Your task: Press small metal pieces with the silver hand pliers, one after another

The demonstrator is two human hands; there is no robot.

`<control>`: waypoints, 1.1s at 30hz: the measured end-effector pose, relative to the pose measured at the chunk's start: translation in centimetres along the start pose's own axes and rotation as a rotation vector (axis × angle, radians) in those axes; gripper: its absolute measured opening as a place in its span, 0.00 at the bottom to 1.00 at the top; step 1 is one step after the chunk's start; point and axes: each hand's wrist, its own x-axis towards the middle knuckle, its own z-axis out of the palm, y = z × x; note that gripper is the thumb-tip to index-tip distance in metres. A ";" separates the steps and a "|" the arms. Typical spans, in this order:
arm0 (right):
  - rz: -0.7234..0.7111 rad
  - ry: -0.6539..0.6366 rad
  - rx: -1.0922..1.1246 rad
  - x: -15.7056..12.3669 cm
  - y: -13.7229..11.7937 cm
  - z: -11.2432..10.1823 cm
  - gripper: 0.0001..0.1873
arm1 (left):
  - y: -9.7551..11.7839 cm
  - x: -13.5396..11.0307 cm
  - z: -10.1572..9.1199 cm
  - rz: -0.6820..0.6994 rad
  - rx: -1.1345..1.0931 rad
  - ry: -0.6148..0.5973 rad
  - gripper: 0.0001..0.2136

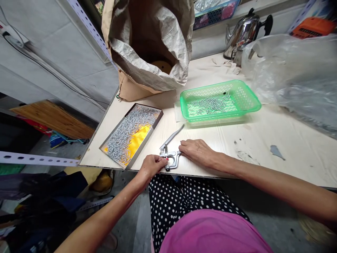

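A silver pair of snap-fastener pliers (174, 154) lies near the table's front edge, its upper handle spread up and away from the body. My right hand (197, 151) is closed round the other handle, fingers curled under the palm. At the jaw end, the thumb and forefinger of my left hand (152, 166) are pinched together; what sits between them is too small to make out. Left of the pliers is a shallow box (143, 146) of small silver metal pins (119, 137) over a yellow lining. Behind is a green perforated basket (221, 117) with similar pins (210, 104).
A large open paper sack (147, 86) stands at the back left. Along the wall are a metal kettle (243, 31) and a blue basket (216, 15). Clear plastic bags (295, 70) cover the right back. A grey scrap (277, 151) lies on the table (263, 137).
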 end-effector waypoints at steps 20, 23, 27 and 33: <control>0.093 -0.089 0.069 -1.0 -1.3 -1.5 0.09 | 0.4 -0.8 0.6 0.030 0.220 0.019 0.18; 0.051 -0.130 0.077 -0.9 -1.0 -2.1 0.08 | 0.3 -0.6 0.6 0.010 0.203 0.014 0.18; -0.007 -0.098 0.100 -0.9 -0.3 -1.8 0.09 | 0.5 -0.4 0.4 -0.012 0.198 0.013 0.18; -0.022 0.081 0.001 0.3 1.9 -0.7 0.46 | 0.6 -0.4 0.4 -0.033 0.197 0.019 0.17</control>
